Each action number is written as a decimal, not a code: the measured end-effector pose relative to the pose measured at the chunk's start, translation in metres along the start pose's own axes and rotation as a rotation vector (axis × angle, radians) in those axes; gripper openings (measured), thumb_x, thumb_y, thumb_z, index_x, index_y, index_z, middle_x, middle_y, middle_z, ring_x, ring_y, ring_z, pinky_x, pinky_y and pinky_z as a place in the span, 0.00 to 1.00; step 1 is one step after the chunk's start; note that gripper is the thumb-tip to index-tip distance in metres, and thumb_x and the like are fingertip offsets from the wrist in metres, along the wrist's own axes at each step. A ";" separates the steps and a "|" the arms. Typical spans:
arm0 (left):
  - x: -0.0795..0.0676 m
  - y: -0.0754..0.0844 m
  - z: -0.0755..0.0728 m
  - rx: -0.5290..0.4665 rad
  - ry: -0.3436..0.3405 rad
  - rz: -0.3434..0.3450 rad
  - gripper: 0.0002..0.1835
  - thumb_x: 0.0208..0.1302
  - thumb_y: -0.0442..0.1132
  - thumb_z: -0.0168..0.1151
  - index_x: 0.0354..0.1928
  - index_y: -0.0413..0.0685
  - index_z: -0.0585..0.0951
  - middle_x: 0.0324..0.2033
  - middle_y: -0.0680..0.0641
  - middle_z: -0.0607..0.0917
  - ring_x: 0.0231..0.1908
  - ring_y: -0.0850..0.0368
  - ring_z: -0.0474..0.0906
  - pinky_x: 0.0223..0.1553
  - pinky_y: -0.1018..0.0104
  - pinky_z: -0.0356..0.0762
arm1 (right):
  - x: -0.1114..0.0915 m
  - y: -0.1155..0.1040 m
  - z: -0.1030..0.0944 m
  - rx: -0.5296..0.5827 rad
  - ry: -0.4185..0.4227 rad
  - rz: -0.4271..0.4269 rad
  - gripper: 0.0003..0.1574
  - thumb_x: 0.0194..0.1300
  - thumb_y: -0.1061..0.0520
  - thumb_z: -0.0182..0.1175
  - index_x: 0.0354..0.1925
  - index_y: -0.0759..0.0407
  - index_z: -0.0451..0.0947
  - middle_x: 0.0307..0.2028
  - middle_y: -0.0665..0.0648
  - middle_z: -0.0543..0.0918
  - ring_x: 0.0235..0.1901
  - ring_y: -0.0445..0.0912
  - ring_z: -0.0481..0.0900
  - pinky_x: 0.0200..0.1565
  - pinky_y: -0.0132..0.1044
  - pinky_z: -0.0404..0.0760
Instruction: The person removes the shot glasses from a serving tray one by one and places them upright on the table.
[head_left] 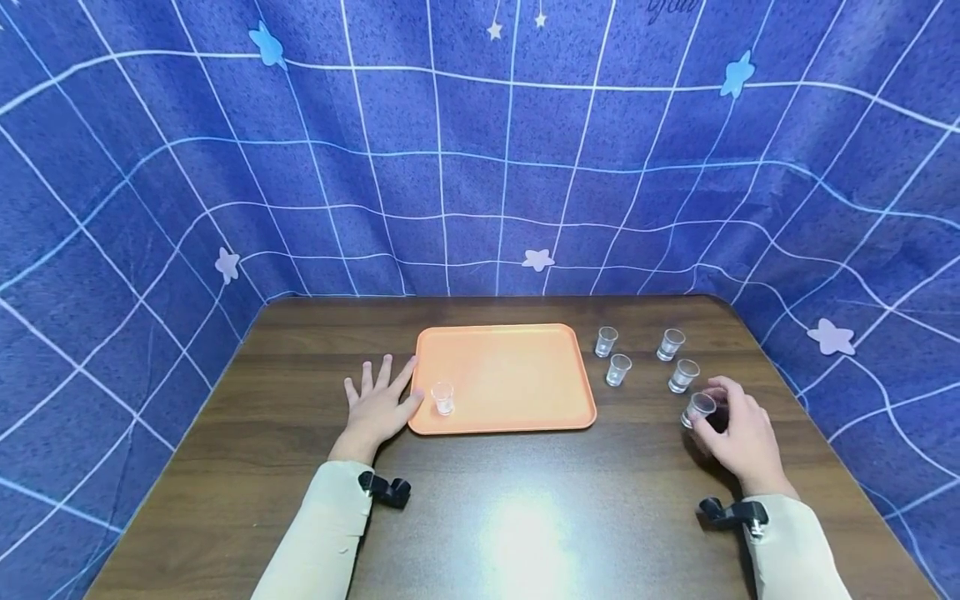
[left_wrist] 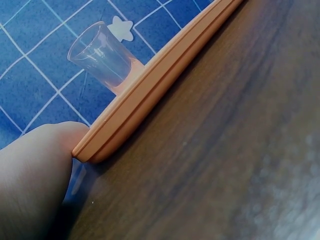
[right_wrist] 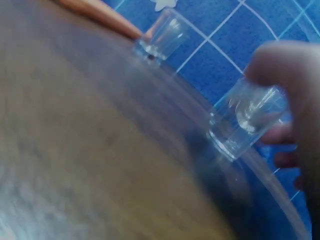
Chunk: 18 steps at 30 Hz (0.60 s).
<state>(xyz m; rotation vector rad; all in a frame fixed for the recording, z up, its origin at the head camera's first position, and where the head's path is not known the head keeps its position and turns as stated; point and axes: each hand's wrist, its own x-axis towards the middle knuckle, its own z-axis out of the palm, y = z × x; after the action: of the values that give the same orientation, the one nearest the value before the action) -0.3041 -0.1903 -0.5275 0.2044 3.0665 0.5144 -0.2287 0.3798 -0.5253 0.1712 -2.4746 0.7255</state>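
An orange tray (head_left: 506, 375) lies on the table, with a clear shot glass (head_left: 443, 399) upright near its left end. Fingers spread, my left hand (head_left: 377, 408) rests at the tray's left edge; in the left wrist view the thumb (left_wrist: 47, 160) touches the rim. Off to the right, my right hand (head_left: 738, 429) holds another clear shot glass (head_left: 699, 410) between thumb and fingers. The right wrist view has this glass (right_wrist: 242, 120) close to the tabletop, slightly blurred; whether its base touches is hard to tell.
Several more shot glasses stand upright between the tray and my right hand, among them one glass (head_left: 682, 377) just behind the held one and another (head_left: 618, 370) by the tray's right edge. A blue grid-patterned curtain (head_left: 465, 183) rises behind the wooden table (head_left: 315, 333).
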 end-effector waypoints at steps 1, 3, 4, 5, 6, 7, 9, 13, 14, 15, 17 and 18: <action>0.000 0.001 0.001 -0.001 0.001 0.002 0.37 0.74 0.69 0.40 0.81 0.70 0.51 0.80 0.37 0.45 0.76 0.27 0.29 0.65 0.23 0.22 | 0.001 -0.001 0.000 0.015 0.025 -0.010 0.37 0.51 0.55 0.71 0.58 0.64 0.71 0.45 0.68 0.83 0.46 0.66 0.76 0.48 0.63 0.66; 0.001 0.001 0.002 0.006 0.003 0.001 0.38 0.74 0.69 0.40 0.81 0.71 0.50 0.80 0.37 0.45 0.76 0.27 0.29 0.65 0.23 0.22 | 0.003 -0.003 0.003 0.034 0.086 -0.045 0.38 0.50 0.53 0.70 0.58 0.66 0.72 0.47 0.68 0.82 0.47 0.66 0.74 0.48 0.63 0.64; 0.001 0.001 0.002 0.011 0.004 0.000 0.38 0.73 0.69 0.40 0.81 0.71 0.50 0.80 0.37 0.45 0.76 0.27 0.29 0.65 0.23 0.22 | 0.005 -0.005 0.005 0.035 0.120 -0.069 0.39 0.49 0.51 0.70 0.58 0.67 0.72 0.48 0.69 0.81 0.48 0.66 0.74 0.48 0.64 0.63; 0.001 0.001 0.002 0.013 0.003 -0.003 0.38 0.73 0.69 0.39 0.81 0.71 0.50 0.80 0.38 0.45 0.76 0.27 0.29 0.66 0.23 0.22 | 0.008 -0.008 0.008 0.036 0.154 -0.097 0.40 0.48 0.49 0.69 0.57 0.68 0.73 0.48 0.69 0.81 0.48 0.67 0.73 0.48 0.64 0.63; 0.002 0.000 0.002 0.012 0.003 -0.002 0.38 0.74 0.69 0.40 0.81 0.71 0.50 0.80 0.37 0.45 0.76 0.27 0.29 0.65 0.23 0.22 | 0.010 -0.013 0.012 0.036 0.181 -0.124 0.41 0.48 0.47 0.68 0.57 0.68 0.74 0.48 0.69 0.81 0.48 0.67 0.73 0.48 0.64 0.63; 0.002 0.001 0.002 0.010 0.003 0.000 0.38 0.74 0.69 0.40 0.81 0.71 0.50 0.80 0.37 0.45 0.76 0.27 0.29 0.65 0.23 0.22 | 0.012 -0.016 0.016 0.034 0.209 -0.158 0.41 0.49 0.45 0.66 0.56 0.69 0.74 0.48 0.70 0.80 0.48 0.67 0.73 0.49 0.63 0.64; 0.002 0.001 0.003 0.009 0.002 0.001 0.38 0.74 0.69 0.40 0.81 0.71 0.50 0.80 0.37 0.45 0.76 0.27 0.29 0.65 0.23 0.22 | 0.016 -0.027 0.025 0.025 0.233 -0.223 0.42 0.50 0.41 0.63 0.56 0.69 0.75 0.49 0.70 0.80 0.49 0.67 0.74 0.51 0.63 0.65; 0.001 -0.001 0.004 0.006 0.004 0.004 0.38 0.74 0.69 0.40 0.81 0.70 0.50 0.80 0.37 0.45 0.76 0.27 0.29 0.65 0.23 0.22 | 0.024 -0.055 0.052 0.035 0.234 -0.339 0.43 0.54 0.36 0.58 0.54 0.69 0.77 0.49 0.68 0.81 0.50 0.66 0.76 0.53 0.61 0.67; 0.002 -0.001 0.004 0.006 0.005 0.005 0.38 0.74 0.69 0.40 0.81 0.70 0.50 0.80 0.37 0.45 0.76 0.27 0.29 0.65 0.23 0.22 | 0.026 -0.063 0.059 0.042 0.225 -0.358 0.43 0.55 0.35 0.58 0.54 0.69 0.77 0.49 0.68 0.81 0.50 0.65 0.76 0.54 0.60 0.67; 0.002 -0.001 0.004 0.005 0.005 0.006 0.38 0.74 0.69 0.40 0.81 0.70 0.51 0.80 0.37 0.45 0.76 0.27 0.29 0.65 0.23 0.22 | 0.028 -0.070 0.066 0.050 0.216 -0.374 0.43 0.56 0.35 0.58 0.54 0.69 0.77 0.50 0.68 0.81 0.51 0.65 0.76 0.55 0.60 0.67; 0.003 -0.002 0.005 0.004 0.006 0.008 0.37 0.74 0.69 0.40 0.81 0.71 0.51 0.80 0.37 0.45 0.76 0.27 0.29 0.65 0.23 0.22 | 0.031 -0.084 0.079 0.068 0.205 -0.401 0.41 0.56 0.36 0.58 0.54 0.68 0.77 0.49 0.67 0.82 0.51 0.63 0.77 0.55 0.59 0.68; 0.003 -0.002 0.005 0.004 0.007 0.009 0.37 0.74 0.69 0.40 0.81 0.71 0.51 0.80 0.37 0.45 0.76 0.27 0.29 0.65 0.23 0.22 | 0.033 -0.091 0.084 0.079 0.197 -0.411 0.40 0.56 0.37 0.58 0.53 0.68 0.77 0.48 0.66 0.82 0.50 0.63 0.77 0.55 0.58 0.68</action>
<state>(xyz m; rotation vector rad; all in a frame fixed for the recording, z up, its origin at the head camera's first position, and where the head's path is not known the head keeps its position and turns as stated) -0.3072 -0.1903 -0.5328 0.2167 3.0755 0.5100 -0.2719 0.2591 -0.5250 0.5890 -2.1291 0.6274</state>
